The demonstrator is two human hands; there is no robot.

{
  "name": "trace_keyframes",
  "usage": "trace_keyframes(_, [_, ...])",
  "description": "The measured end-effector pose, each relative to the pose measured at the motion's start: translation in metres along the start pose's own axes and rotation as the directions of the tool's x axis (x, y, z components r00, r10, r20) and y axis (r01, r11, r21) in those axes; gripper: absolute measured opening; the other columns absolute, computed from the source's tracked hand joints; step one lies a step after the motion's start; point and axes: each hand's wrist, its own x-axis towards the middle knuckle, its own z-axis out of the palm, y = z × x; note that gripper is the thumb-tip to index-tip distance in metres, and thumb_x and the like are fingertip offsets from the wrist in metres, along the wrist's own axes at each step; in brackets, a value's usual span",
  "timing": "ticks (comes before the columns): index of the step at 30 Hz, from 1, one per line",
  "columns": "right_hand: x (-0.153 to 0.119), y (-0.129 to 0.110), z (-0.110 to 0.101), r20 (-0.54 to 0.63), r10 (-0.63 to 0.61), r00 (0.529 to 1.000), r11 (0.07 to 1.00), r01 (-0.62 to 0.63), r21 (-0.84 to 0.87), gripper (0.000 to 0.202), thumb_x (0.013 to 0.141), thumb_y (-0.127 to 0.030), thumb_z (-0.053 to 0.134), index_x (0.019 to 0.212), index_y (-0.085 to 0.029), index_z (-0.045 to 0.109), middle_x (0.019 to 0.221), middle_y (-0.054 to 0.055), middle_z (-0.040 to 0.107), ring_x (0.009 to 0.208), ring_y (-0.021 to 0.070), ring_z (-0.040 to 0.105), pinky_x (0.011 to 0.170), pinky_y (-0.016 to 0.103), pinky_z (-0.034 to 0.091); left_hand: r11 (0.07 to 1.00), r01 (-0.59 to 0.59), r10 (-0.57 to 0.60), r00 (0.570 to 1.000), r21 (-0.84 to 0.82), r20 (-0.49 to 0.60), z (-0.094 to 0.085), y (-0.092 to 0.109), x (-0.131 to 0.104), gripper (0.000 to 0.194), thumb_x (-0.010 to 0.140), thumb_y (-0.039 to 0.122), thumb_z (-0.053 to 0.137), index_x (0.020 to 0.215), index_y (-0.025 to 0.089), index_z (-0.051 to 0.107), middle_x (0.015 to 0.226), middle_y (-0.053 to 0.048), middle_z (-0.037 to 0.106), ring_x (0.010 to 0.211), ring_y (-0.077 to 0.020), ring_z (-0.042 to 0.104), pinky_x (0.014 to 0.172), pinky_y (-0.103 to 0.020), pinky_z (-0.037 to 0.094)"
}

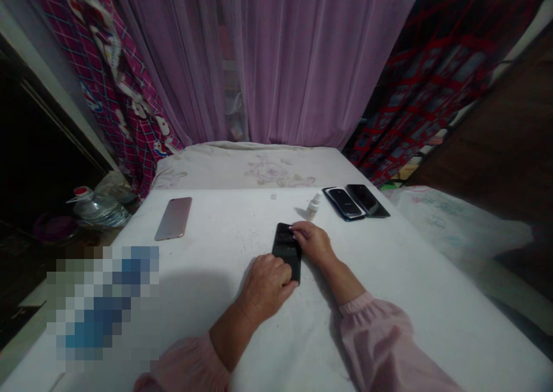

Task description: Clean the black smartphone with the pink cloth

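Free cloth [220,225] left of hands [266,285], bottle [313,208] blocking ahead

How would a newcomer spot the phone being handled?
Find the white-covered table in front of the purple curtains. Near its middle, nearer the camera than the small bottle, is a glossy black phone. Unlike the pink phone at left and the dark phones at right, it alone has the left hand and right hand on it.

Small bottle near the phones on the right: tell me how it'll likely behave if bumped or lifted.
The small bottle would probably tip if bumped, since it looks upright and taller than it is wide. Once down, it might roll on the white cloth, as its body seems rounded. It is likely light, being smaller than the black phone.
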Motion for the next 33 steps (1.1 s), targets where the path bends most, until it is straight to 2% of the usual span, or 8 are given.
trace_keyframes(7, [0.002, 0.008, -0.015, 0.296, -0.041, 0.954, 0.936, -0.067, 0.345, 0.018, 0.073, -0.016, 0.062, 0.08, -0.02, 0.077, 0.124, 0.011, 0.064, 0.107, 0.0255, 0.065, 0.088, 0.038, 0.052, 0.994, -0.054, 0.05, 0.997, -0.092, -0.051, 0.005, -0.003, -0.002, 0.027, 0.082, 0.028, 0.072, 0.068, 0.02, 0.051, 0.073, 0.001, 0.058, 0.077, -0.0187, 0.052, 0.07, -0.032, 0.037])
trace_keyframes(10, [0.003, 0.009, -0.014, 0.285, -0.022, 0.958, 0.942, -0.076, 0.327, 0.017, 0.073, -0.017, 0.063, 0.081, -0.021, 0.077, 0.122, 0.01, 0.066, 0.108, 0.0249, 0.064, 0.09, 0.038, 0.051, 0.99, -0.055, 0.047, 0.997, -0.133, -0.064, 0.007, -0.004, -0.002, 0.027, 0.082, 0.026, 0.072, 0.068, 0.02, 0.05, 0.073, 0.001, 0.057, 0.076, -0.0181, 0.051, 0.069, -0.031, 0.037])
trace_keyframes(14, [0.005, 0.003, -0.006, 0.151, 0.038, 0.988, 0.984, -0.063, 0.165, 0.017, 0.076, -0.02, 0.064, 0.085, -0.027, 0.076, 0.112, 0.003, 0.071, 0.104, 0.0218, 0.066, 0.093, 0.036, 0.049, 0.988, -0.049, 0.038, 0.997, -0.148, -0.073, 0.007, -0.003, -0.003, 0.029, 0.08, 0.024, 0.074, 0.066, 0.02, 0.048, 0.072, 0.001, 0.056, 0.076, -0.0179, 0.05, 0.069, -0.03, 0.037])
trace_keyframes(20, [0.007, -0.008, 0.002, 0.017, 0.192, 0.981, 0.979, -0.19, -0.079, 0.02, 0.081, -0.026, 0.061, 0.095, -0.031, 0.074, 0.1, 0.001, 0.075, 0.093, 0.023, 0.068, 0.084, 0.037, 0.052, 0.987, -0.048, 0.037, 0.997, -0.155, -0.073, 0.008, -0.004, -0.002, 0.029, 0.08, 0.024, 0.074, 0.066, 0.02, 0.048, 0.071, 0.002, 0.056, 0.075, -0.0178, 0.049, 0.072, -0.031, 0.04])
trace_keyframes(24, [0.006, -0.001, -0.004, 0.112, 0.068, 0.991, 0.992, -0.079, 0.095, 0.021, 0.077, -0.021, 0.061, 0.092, -0.027, 0.075, 0.107, 0.003, 0.073, 0.101, 0.0222, 0.066, 0.092, 0.036, 0.05, 0.985, -0.047, 0.034, 0.996, -0.164, -0.083, 0.009, -0.005, -0.003, 0.028, 0.081, 0.024, 0.073, 0.066, 0.02, 0.049, 0.071, 0.001, 0.056, 0.076, -0.0177, 0.05, 0.073, -0.031, 0.041])
trace_keyframes(28, [0.004, 0.011, -0.015, 0.282, -0.057, 0.958, 0.94, -0.044, 0.338, 0.019, 0.073, -0.02, 0.062, 0.084, -0.021, 0.077, 0.125, 0.01, 0.064, 0.107, 0.0245, 0.065, 0.091, 0.038, 0.051, 0.98, -0.038, 0.019, 0.995, -0.193, -0.101, 0.007, -0.004, -0.003, 0.022, 0.08, 0.023, 0.073, 0.07, 0.02, 0.054, 0.076, 0.0, 0.059, 0.08, -0.0188, 0.053, 0.073, -0.031, 0.043])
trace_keyframes(31, [0.003, 0.016, -0.018, 0.343, -0.068, 0.937, 0.92, -0.074, 0.385, 0.018, 0.071, -0.02, 0.063, 0.082, -0.02, 0.078, 0.132, 0.012, 0.06, 0.104, 0.0255, 0.066, 0.086, 0.038, 0.053, 0.971, -0.056, 0.031, 0.993, -0.233, -0.11, 0.006, -0.004, -0.003, 0.013, 0.08, 0.021, 0.073, 0.082, 0.021, 0.061, 0.09, -0.002, 0.064, 0.091, -0.02, 0.055, 0.08, -0.033, 0.046])
trace_keyframes(33, [0.003, 0.015, -0.016, 0.317, -0.052, 0.947, 0.928, -0.071, 0.366, 0.018, 0.071, -0.02, 0.063, 0.082, -0.02, 0.077, 0.128, 0.011, 0.063, 0.104, 0.0247, 0.066, 0.087, 0.037, 0.052, 0.968, -0.074, 0.048, 0.993, -0.241, -0.111, 0.007, -0.005, -0.004, 0.014, 0.08, 0.021, 0.072, 0.091, 0.021, 0.064, 0.099, -0.003, 0.065, 0.098, -0.0207, 0.056, 0.086, -0.034, 0.047])
